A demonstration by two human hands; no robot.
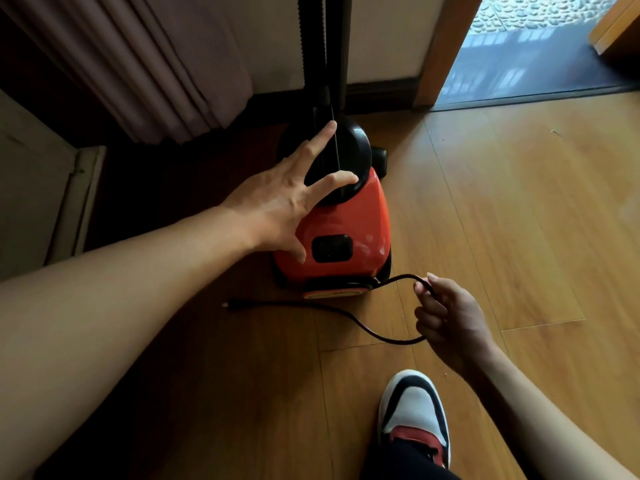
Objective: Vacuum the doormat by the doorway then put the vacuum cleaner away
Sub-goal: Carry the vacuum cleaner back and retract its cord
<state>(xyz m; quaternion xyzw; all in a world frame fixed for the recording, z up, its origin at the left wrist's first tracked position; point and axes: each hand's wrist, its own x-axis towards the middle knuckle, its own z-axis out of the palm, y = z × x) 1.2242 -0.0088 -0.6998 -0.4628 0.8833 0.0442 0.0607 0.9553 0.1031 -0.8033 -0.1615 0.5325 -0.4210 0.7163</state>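
An orange and black vacuum cleaner stands on the wooden floor near the wall, its black hose rising out of the top of the view. My left hand lies spread over its top, fingers straight, touching the black cover. A black power cord comes out of the vacuum's near end and loops across the floor, with its plug lying to the left. My right hand pinches the cord just right of the vacuum. No doormat is in view.
A pleated curtain hangs at the back left beside a pale cabinet. A wooden door frame and an open doorway are at the back right. My shoe stands on the wooden floor near the bottom.
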